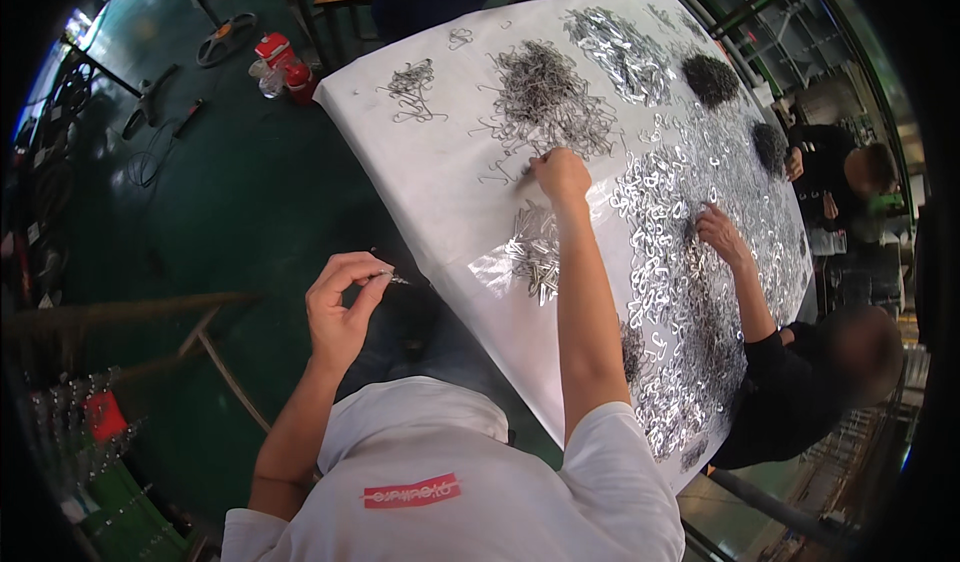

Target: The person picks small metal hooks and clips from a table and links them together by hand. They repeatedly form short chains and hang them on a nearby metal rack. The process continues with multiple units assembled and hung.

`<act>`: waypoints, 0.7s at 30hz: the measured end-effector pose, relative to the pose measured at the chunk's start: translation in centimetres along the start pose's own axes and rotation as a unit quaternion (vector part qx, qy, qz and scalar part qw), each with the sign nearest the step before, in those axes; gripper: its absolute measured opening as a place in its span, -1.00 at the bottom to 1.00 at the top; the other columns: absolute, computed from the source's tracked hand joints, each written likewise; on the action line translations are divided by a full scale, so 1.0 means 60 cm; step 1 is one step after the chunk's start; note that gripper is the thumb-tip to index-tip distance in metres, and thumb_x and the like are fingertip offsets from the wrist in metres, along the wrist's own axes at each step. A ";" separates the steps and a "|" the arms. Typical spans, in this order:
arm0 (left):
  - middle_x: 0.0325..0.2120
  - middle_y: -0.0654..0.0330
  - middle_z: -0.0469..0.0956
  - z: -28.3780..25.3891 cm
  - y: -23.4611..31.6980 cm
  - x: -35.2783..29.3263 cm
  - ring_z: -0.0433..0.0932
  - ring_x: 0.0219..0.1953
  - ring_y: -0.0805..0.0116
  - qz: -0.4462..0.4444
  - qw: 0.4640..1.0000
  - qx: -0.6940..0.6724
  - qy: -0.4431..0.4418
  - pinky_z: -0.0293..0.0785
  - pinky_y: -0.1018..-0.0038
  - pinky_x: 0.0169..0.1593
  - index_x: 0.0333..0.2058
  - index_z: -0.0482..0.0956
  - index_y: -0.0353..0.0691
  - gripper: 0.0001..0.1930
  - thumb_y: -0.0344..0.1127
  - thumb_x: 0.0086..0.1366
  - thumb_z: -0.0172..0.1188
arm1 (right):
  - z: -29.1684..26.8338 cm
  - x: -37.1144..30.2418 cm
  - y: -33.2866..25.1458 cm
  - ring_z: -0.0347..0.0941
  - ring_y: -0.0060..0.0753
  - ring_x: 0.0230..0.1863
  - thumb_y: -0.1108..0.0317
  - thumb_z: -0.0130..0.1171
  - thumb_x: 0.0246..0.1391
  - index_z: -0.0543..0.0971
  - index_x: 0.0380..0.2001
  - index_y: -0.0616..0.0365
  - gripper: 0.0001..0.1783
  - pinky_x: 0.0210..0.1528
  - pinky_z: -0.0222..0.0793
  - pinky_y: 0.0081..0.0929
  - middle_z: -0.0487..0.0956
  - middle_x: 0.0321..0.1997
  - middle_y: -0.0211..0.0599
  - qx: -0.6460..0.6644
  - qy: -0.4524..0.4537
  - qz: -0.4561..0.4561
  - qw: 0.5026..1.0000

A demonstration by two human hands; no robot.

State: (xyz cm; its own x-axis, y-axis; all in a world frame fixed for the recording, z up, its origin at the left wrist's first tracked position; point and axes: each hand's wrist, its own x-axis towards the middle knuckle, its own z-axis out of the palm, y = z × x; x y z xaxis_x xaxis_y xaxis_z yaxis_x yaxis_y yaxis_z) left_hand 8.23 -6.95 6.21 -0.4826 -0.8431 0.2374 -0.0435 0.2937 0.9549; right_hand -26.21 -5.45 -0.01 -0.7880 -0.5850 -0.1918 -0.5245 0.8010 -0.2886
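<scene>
My left hand (342, 307) is off the table's near left edge, thumb and fingertips pinched together on a small shiny metal piece (399, 280) whose exact shape is too small to read. Over the white-covered table (400, 162) stretches my right arm. My right hand (562, 174) is closed at the near edge of a large pile of thin wire hooks (545, 87); whatever its fingertips grip is hidden. Between my right forearm and the table edge lies a smaller heap of shiny metal pieces (535, 252), partly on a clear plastic sheet.
A small cluster of hooks (412, 90) lies toward the far left corner. Shiny hooks (660, 192) spread across the table's right side, where another person's hand (722, 234) reaches in. Dark coiled heaps (709, 79) sit farther back. A red bottle (285, 62) stands beyond the left edge.
</scene>
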 end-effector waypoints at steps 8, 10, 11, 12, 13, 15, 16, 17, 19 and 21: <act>-0.33 0.20 0.58 -0.009 0.014 -0.023 0.47 -0.39 0.52 -0.004 0.996 0.031 0.084 0.40 0.61 -0.29 -0.33 0.65 -0.29 -0.87 -0.60 0.12 0.25 | 0.023 0.010 -0.015 0.56 -0.10 -0.22 0.25 0.19 0.05 0.61 -0.31 0.26 -0.73 -0.17 0.46 -0.26 0.64 -0.26 -0.10 0.033 -0.002 -0.101 0.994; -0.34 0.21 0.58 -0.012 0.015 -0.025 0.48 -0.39 0.52 -0.009 0.995 0.032 0.098 0.40 0.61 -0.30 -0.33 0.65 -0.28 -0.87 -0.58 0.12 0.26 | 0.016 -0.016 -0.026 0.55 -0.31 -0.38 0.30 0.18 0.08 0.58 -0.35 0.28 -0.78 -0.30 0.44 -0.41 0.63 -0.33 -0.20 0.160 -0.023 -0.154 0.975; -0.34 0.21 0.59 -0.015 0.016 -0.026 0.49 -0.39 0.52 -0.012 0.994 0.034 0.107 0.40 0.61 -0.31 -0.33 0.65 -0.28 -0.88 -0.58 0.12 0.26 | 0.009 -0.034 -0.036 0.53 -0.36 -0.40 0.33 0.18 0.08 0.56 -0.34 0.28 -0.80 -0.32 0.45 -0.44 0.62 -0.34 -0.21 0.254 -0.078 -0.187 0.946; -0.34 0.22 0.59 -0.018 0.017 -0.027 0.49 -0.39 0.52 -0.012 0.993 0.037 0.115 0.40 0.60 -0.31 -0.34 0.65 -0.27 -0.88 -0.57 0.12 0.27 | -0.005 -0.053 -0.045 0.51 -0.42 -0.43 0.36 0.18 0.09 0.54 -0.33 0.29 -0.82 -0.34 0.45 -0.47 0.61 -0.34 -0.22 0.328 -0.142 -0.185 0.915; -0.34 0.22 0.59 -0.021 0.018 -0.027 0.49 -0.39 0.52 -0.012 0.991 0.042 0.123 0.40 0.60 -0.31 -0.34 0.65 -0.27 -0.88 -0.56 0.12 0.27 | -0.018 -0.075 -0.058 0.49 -0.47 -0.45 0.40 0.18 0.09 0.51 -0.33 0.29 -0.84 -0.36 0.45 -0.51 0.60 -0.35 -0.22 0.414 -0.211 -0.202 0.862; -0.35 0.23 0.59 -0.029 0.020 -0.025 0.52 -0.37 0.51 -0.009 0.989 0.048 0.136 0.42 0.60 -0.31 -0.33 0.65 -0.26 -0.89 -0.54 0.12 0.29 | -0.036 -0.114 -0.092 0.46 -0.58 -0.46 0.39 0.21 0.09 0.52 -0.34 0.28 -0.83 -0.41 0.42 -0.61 0.58 -0.37 -0.28 0.483 -0.240 -0.180 0.823; -0.35 0.23 0.60 -0.032 0.021 -0.024 0.52 -0.36 0.50 -0.008 0.989 0.050 0.142 0.42 0.60 -0.31 -0.33 0.66 -0.26 -0.89 -0.53 0.13 0.28 | -0.044 -0.131 -0.107 0.44 -0.63 -0.47 0.38 0.22 0.09 0.52 -0.34 0.27 -0.83 -0.43 0.41 -0.66 0.57 -0.38 -0.30 0.528 -0.257 -0.188 0.787; -0.35 0.23 0.60 -0.035 0.022 -0.022 0.53 -0.35 0.49 -0.006 0.988 0.051 0.146 0.43 0.60 -0.30 -0.33 0.66 -0.25 -0.89 -0.53 0.13 0.28 | -0.051 -0.146 -0.122 0.46 -0.57 -0.46 0.38 0.24 0.09 0.52 -0.35 0.27 -0.83 -0.44 0.41 -0.64 0.56 -0.39 -0.30 0.550 -0.270 -0.172 0.772; -0.34 0.23 0.60 -0.044 0.027 -0.024 0.55 -0.32 0.47 -0.009 0.987 0.057 0.148 0.44 0.59 -0.30 -0.32 0.66 -0.24 -0.89 -0.50 0.13 0.29 | -0.062 -0.178 -0.142 0.46 -0.57 -0.46 0.39 0.23 0.10 0.52 -0.35 0.27 -0.84 -0.45 0.39 -0.65 0.56 -0.38 -0.29 0.572 -0.291 -0.154 0.751; -0.34 0.23 0.61 -0.053 0.029 -0.020 0.56 -0.32 0.46 -0.006 0.986 0.069 0.155 0.44 0.59 -0.30 -0.33 0.67 -0.24 -0.89 -0.50 0.13 0.29 | -0.070 -0.199 -0.163 0.45 -0.58 -0.46 0.39 0.22 0.11 0.52 -0.35 0.26 -0.85 -0.47 0.36 -0.66 0.56 -0.38 -0.30 0.591 -0.319 -0.148 0.726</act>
State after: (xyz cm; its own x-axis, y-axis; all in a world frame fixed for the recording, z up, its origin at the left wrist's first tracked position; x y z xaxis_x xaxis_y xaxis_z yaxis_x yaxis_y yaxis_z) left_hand 11.54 -6.86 8.14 -0.1922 -0.9375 0.2900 -0.1759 0.3237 0.9297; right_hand -13.03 -5.80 9.06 -0.1888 -0.9512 -0.2440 0.3001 0.1807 -0.9366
